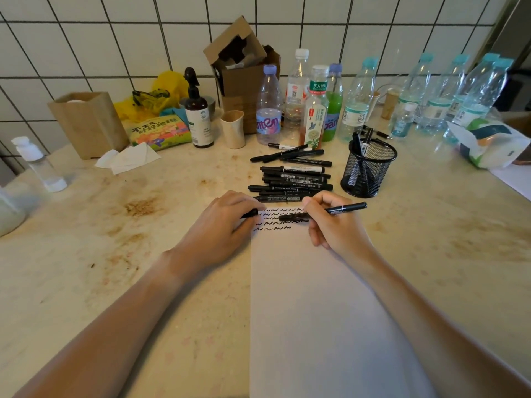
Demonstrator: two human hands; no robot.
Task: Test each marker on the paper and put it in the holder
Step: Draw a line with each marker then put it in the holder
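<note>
At the far end of the paper (316, 297) the right hand (333, 222) grips a marker (342, 208), tip on a row of squiggles; the left hand (221, 225) pinches its cap (250, 214). A few markers stand in the mesh holder (369, 170); by my judgement most of the work remains, since the pile (293, 182) on the worktop (143, 225) is far bigger

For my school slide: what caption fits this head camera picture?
Right hand tests a marker on paper beside a mesh holder.
</note>
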